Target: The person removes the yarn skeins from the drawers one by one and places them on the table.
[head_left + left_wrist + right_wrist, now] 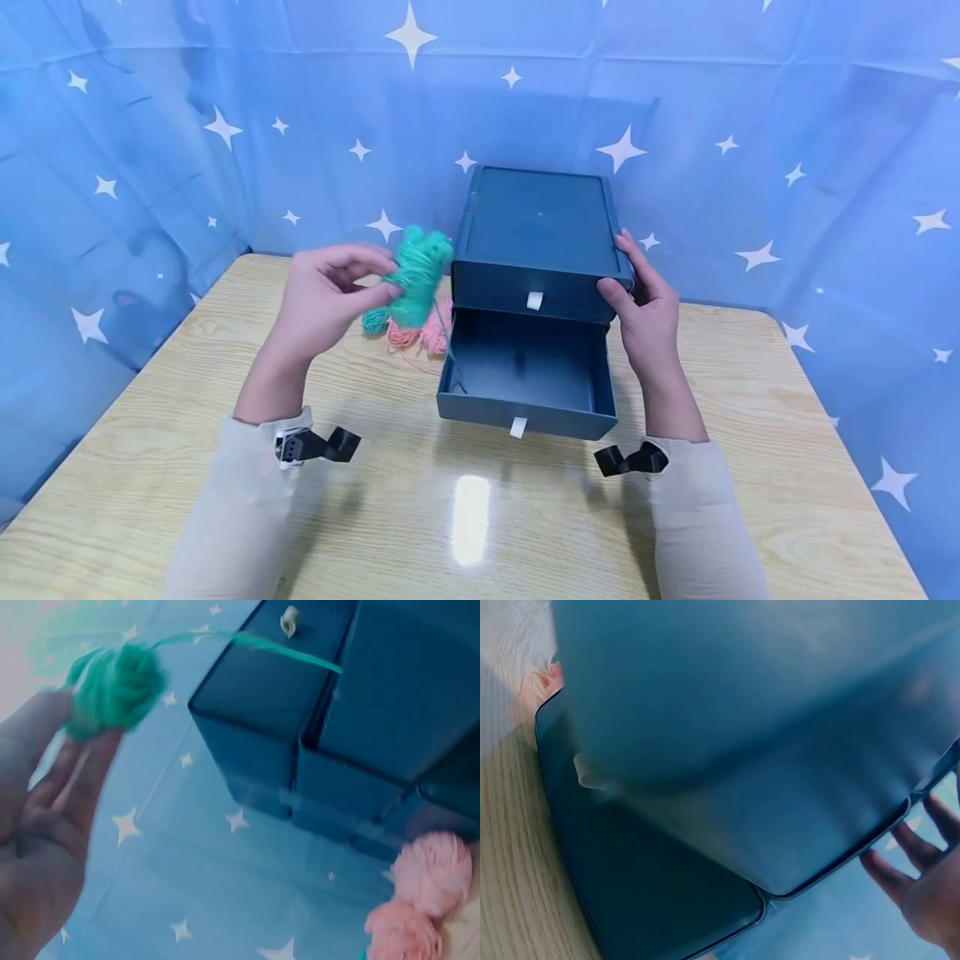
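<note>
A skein of green yarn is pinched between the thumb and fingers of my left hand, held up left of a dark blue drawer box. From the skein, a green strand runs to the box. Its lower drawer is pulled out, while the upper drawer is pushed in. My right hand rests on the box's right side, thumb at the front corner; in the right wrist view its extended fingers touch the side edge. The skein looks blurred in the head view.
Behind the raised skein, pink yarn, coral yarn and a small teal ball lie on the wooden table, left of the box. White tabs stick out from the drawer fronts. A blue star-patterned curtain hangs behind.
</note>
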{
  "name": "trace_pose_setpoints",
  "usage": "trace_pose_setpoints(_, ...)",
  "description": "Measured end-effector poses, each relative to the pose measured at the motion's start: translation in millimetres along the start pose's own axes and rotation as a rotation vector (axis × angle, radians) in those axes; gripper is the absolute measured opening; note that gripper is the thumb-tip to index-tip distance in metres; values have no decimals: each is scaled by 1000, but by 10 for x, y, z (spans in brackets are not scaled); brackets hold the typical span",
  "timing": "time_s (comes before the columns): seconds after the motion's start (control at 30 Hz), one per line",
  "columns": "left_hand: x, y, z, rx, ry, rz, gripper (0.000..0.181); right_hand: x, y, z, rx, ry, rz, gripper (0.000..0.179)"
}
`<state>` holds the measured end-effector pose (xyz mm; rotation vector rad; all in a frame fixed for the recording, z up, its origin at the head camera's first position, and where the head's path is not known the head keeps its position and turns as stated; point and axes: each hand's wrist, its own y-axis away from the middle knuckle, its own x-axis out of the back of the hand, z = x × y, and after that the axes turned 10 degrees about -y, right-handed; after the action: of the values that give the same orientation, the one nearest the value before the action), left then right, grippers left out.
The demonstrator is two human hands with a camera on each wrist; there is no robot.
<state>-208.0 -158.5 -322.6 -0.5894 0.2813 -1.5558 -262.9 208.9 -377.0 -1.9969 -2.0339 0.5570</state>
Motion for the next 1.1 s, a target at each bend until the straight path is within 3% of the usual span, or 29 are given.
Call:
trace_pose_setpoints(0.1, 89, 25, -65, -7, 86, 216, 29, 7, 0, 4, 7, -5, -2, 52)
trace_pose_setpoints(0.2, 193, 59, -144, 41, 151, 398, 22, -12, -5, 13, 9, -6, -5, 52)
trace_pose_setpoints(0.43, 314, 70, -340, 113, 274, 638, 17, -29, -1, 3, 9, -18, -7, 52)
trace_pose_setpoints(0.53, 365, 41, -429, 135, 331, 697, 17, -19, 2, 9, 16, -34, -2, 52)
trace_pose_setpoints(0.7, 480, -13, -549, 161, 360, 743, 18, -5, 8, 7, 31, -44, 8, 52)
trace_pose_setpoints(0.93, 694, -42, -688, 154, 301, 811, 23, -12, 3, -7, 20, -32, 6, 52)
trace_pose_setpoints(1.1, 756, -39, -806, 219, 251, 804, 20, -19, 6, 3, 25, -42, 10, 52)
